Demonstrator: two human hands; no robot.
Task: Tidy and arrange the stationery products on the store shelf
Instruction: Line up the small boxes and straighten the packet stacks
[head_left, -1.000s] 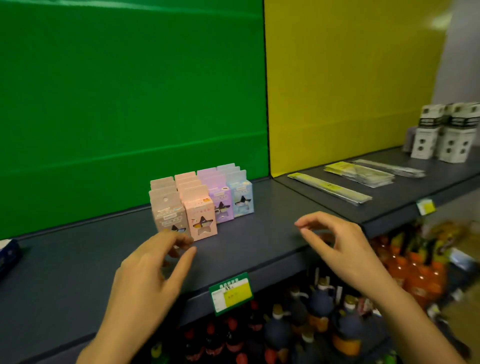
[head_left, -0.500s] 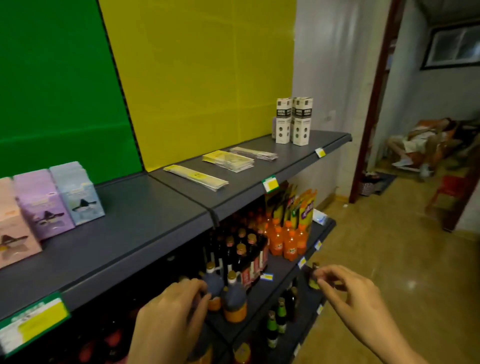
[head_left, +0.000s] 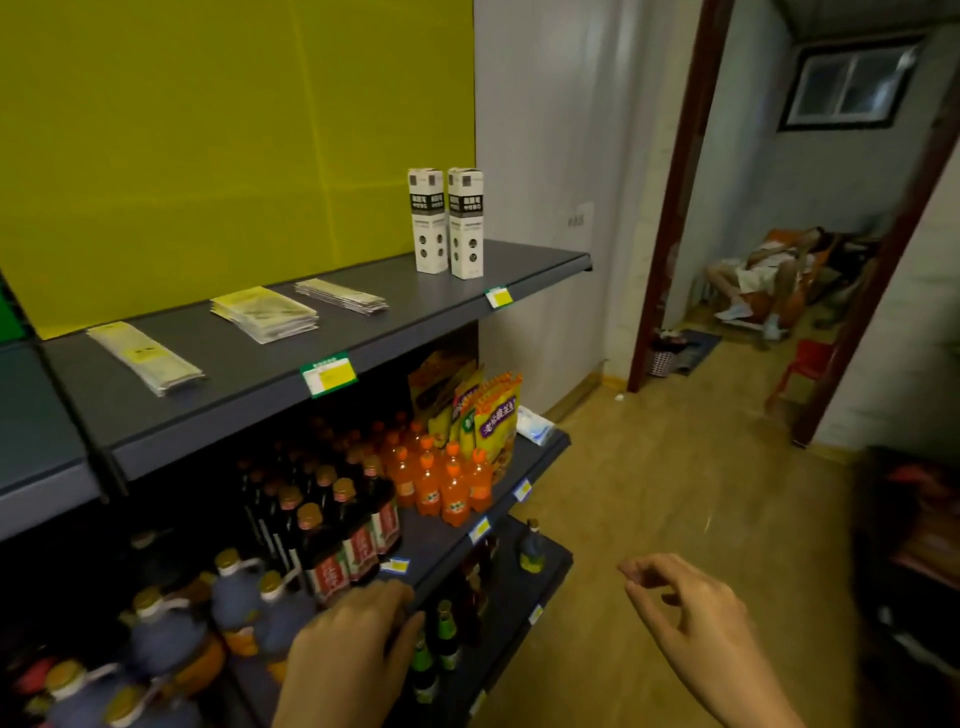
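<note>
Grey shelf (head_left: 234, 364) cut off leftward — dark bottles (head_left: 311, 530) half-lost in shadow

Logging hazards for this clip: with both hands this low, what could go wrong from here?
1. The left hand hangs close to the dark bottles; a careless lift could knock one over.
2. The two tall white boxes stand upright near the right end of the top shelf; a nudge while tidying might topple them.

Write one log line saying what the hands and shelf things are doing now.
left hand: open, empty | right hand: loosely curled, empty | flat packets: lying on top shelf | two white boxes: upright
</note>
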